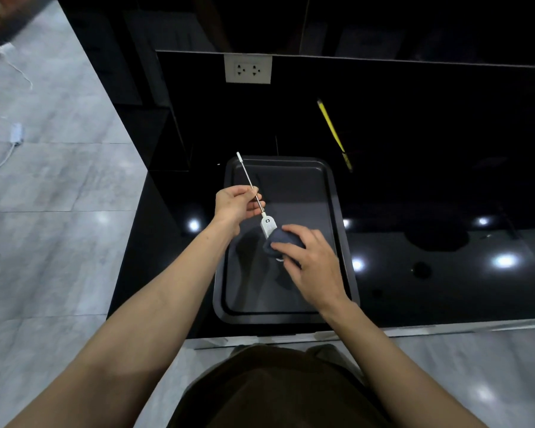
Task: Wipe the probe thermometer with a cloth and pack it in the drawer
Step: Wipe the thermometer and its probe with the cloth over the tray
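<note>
1. The probe thermometer (259,205) is held in the air above the dark tray (337,193), slanted, with its thin metal stem pointing up and away to the left and its white head lower and nearer the person. Held this way, both ends are free to be rubbed.
2. The left hand (237,203) pinches the stem partway along between thumb and fingertips. The light grip steadies the tool without covering the head, which seems to be the part being cleaned now.
3. The right hand (311,257) is curled round a bunched dark cloth (280,240) and presses it against the lower end of the white head, so the wiping is under way at the body rather than the stem.
4. Working over the tray probably keeps any drips or a dropped tool off the glossy black counter (430,180).
5. A yellow pencil-like stick (331,126) lies well apart at the back, and a wall socket (248,69) sits beyond — neither is involved.
6. No drawer can be made out, so packing is not yet begun.
</note>
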